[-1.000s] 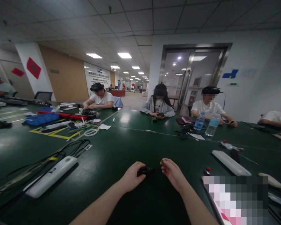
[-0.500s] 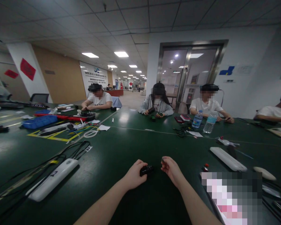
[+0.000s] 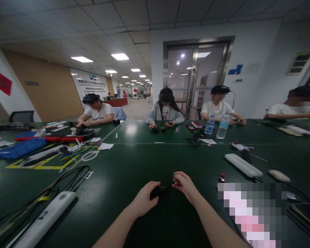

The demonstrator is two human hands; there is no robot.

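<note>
While my left hand (image 3: 146,197) gripped a black gadget (image 3: 162,190) pointing rightward along its long axis, my right hand (image 3: 185,185) pinched a tiny piece (image 3: 174,175).

Smooth, semi-gloss, reflective finish is seen on counter (image 3: 111,193). Plastic look, slight sheen are noted on black item (image 3: 162,190). Smooth plastic is logged for power strip (image 3: 55,207), clear plastic for bottles (image 3: 223,128).

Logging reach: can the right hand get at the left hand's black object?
Probably yes: the black object sticks out of the left hand toward the right hand, nothing visible between, though that hand seems to pinch a tiny item.
</note>
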